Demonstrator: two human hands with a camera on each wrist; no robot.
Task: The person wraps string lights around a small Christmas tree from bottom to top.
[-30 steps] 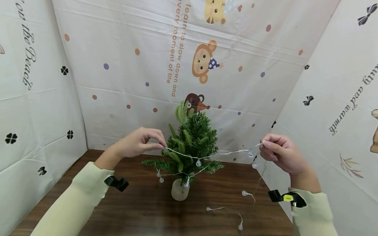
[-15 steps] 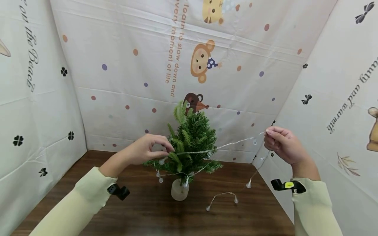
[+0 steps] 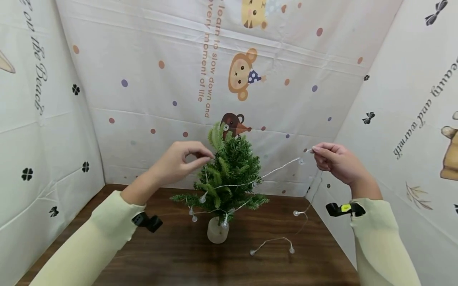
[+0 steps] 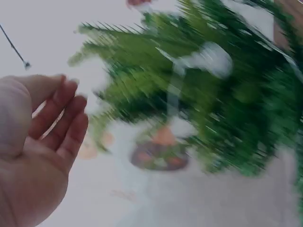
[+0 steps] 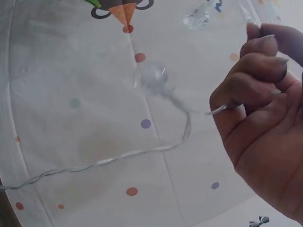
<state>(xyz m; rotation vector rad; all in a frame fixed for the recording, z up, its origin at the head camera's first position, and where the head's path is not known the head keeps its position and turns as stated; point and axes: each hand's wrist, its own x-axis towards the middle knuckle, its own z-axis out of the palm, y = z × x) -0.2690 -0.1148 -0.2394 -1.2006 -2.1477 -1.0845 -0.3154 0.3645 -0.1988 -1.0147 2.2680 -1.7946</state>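
A small artificial Christmas tree [image 3: 237,171] stands upright on a pale round base [image 3: 218,231]. Clear-bulbed string lights [image 3: 280,170] run across its front and slope up to my right hand [image 3: 334,162]. That hand pinches the wire between thumb and forefinger, its other fingers curled; more wire hangs below it. My left hand [image 3: 182,161] is raised beside the tree's upper left, thumb and fingertips close together. In the left wrist view, no wire shows between the left fingers [image 4: 73,125]. One bulb [image 3: 202,198] hangs at the tree's left side.
A lower loop of the lights lies round the bottom branches [image 3: 255,201]. The loose tail [image 3: 273,239] with more bulbs trails on the dark wooden table [image 3: 161,254]. Printed white cloth [image 3: 150,91] walls the table in at the back and both sides.
My left hand has moved right to the tree, then up, leaving the wire against the branches. My right hand has risen with the wire, which now slants upward to the right.
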